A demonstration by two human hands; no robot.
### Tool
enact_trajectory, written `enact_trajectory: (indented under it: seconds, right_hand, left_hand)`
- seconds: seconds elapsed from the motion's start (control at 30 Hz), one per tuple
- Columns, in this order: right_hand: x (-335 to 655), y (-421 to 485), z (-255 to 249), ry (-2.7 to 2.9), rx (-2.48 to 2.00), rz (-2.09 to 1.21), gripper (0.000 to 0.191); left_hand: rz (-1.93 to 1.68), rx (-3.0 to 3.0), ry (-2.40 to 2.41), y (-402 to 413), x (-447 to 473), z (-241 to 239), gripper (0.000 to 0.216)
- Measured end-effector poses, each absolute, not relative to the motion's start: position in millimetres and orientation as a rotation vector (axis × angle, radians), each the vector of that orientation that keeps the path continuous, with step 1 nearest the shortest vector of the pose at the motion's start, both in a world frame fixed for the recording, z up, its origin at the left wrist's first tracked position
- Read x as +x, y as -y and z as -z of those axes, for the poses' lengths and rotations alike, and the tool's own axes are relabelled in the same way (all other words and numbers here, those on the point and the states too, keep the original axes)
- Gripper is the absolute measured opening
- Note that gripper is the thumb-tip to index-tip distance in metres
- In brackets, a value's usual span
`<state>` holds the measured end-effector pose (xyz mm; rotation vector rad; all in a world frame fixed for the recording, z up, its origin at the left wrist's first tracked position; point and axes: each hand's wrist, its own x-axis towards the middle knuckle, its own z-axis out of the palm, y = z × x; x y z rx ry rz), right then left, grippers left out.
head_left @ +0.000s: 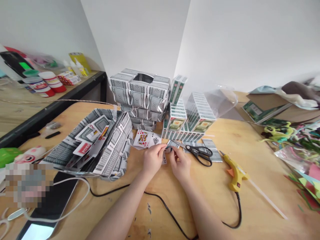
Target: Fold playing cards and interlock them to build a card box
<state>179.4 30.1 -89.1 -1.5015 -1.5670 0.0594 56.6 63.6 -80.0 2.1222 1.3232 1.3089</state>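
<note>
My left hand (152,158) and my right hand (180,164) meet at mid-table, thumbs and fingertips pinched together. Between them shows a white playing card (164,160) with a 2 on it, mostly hidden by the fingers. Just beyond my left hand lie face-up cards, a king of hearts (142,138) and an ace of spades (155,140). Black-handled scissors (200,154) rest to the right of my right hand, over several patterned cards (212,150) lying face down.
A basket of folded cards (117,150) holding loose cards stands left, before a box of folded cards (142,91). Stacked card packs (202,123) stand behind my hands. Right lies a yellow glue gun (235,171); its black cord (162,200) crosses beneath my forearms. A tablet-like slab (50,210) lies front left.
</note>
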Motion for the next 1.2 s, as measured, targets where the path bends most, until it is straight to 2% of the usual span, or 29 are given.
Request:
enact_trajectory:
  seconds: [0.4,0.73,1.2]
  right_hand:
    - [179.1,-31.3,90.2,1.561,-1.550,0.125,0.025]
    - [180.8,-29.8,87.6,1.519,-1.417,-0.276,0.026]
    - [184.2,-30.0,85.5,1.277,-1.571,-0.291,0.017]
  left_hand:
    - [-1.312,2.143,-1.292,-62.9,58.7,79.5,0.018]
    - [-1.282,2.075,-1.352,-64.8,55.5,78.1,0.017]
    - [-1.190,2.076,-1.224,-60.9,64.3,82.0,0.032]
